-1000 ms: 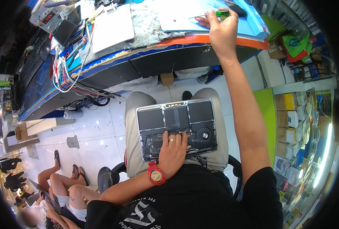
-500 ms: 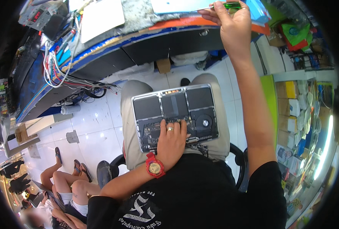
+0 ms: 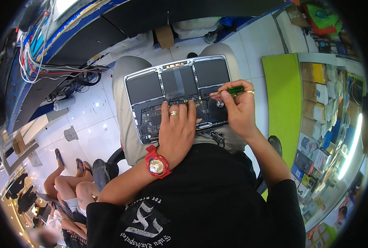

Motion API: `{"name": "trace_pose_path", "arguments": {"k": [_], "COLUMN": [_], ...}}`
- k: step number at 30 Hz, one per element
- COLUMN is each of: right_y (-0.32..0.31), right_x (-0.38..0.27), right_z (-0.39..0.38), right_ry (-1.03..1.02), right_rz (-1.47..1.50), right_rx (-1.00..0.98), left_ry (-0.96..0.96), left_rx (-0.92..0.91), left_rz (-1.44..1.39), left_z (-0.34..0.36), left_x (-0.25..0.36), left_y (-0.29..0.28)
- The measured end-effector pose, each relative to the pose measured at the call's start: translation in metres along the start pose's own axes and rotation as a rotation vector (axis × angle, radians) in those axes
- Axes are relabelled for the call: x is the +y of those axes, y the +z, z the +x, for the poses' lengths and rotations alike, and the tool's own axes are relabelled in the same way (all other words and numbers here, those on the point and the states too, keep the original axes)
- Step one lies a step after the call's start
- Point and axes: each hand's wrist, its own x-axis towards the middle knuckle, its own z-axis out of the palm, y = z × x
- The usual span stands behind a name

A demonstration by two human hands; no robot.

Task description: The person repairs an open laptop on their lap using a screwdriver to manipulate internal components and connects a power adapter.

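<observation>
A laptop with its bottom cover off lies across my thighs. Black battery cells fill its far side, and the circuit board and a round fan are on the near side. My left hand rests on the circuit board, fingers stretched out and holding nothing. Above the right part of the laptop, my right hand grips a screwdriver by its green handle. Its shaft points left over the board, near the fan; whether the tip touches anything I cannot tell.
A workbench with a blue edge runs along the far side, and a bundle of cables hangs off its left. Under it are a cardboard box and a clear plastic bin. At right stands a green-sided display case. Seated people are at lower left.
My right hand has come down from the workbench to the laptop, still gripping the screwdriver. The view has tipped so the bench top is mostly out of sight. My left hand stays on the board.
</observation>
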Motion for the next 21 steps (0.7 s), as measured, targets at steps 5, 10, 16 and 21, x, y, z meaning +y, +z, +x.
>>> {"name": "trace_pose_path", "arguments": {"k": [5, 10, 16, 21], "right_y": [0.004, 0.005, 0.004, 0.004], "right_x": [0.018, 0.021, 0.023, 0.024], "right_z": [-0.002, 0.000, 0.000, 0.001], "right_ry": [-0.034, -0.033, -0.034, -0.025], "right_rz": [-0.056, -0.085, -0.114, -0.143], "right_rx": [-0.003, 0.004, -0.001, 0.004], "left_ry": [-0.009, -0.015, -0.016, -0.014], "left_rx": [0.002, -0.011, -0.008, -0.015], "left_rz": [0.013, 0.008, 0.009, 0.007], "left_z": [0.000, 0.000, 0.000, 0.000], "left_x": [0.001, 0.001, 0.001, 0.001], "left_y": [0.000, -0.001, -0.001, -0.001]}}
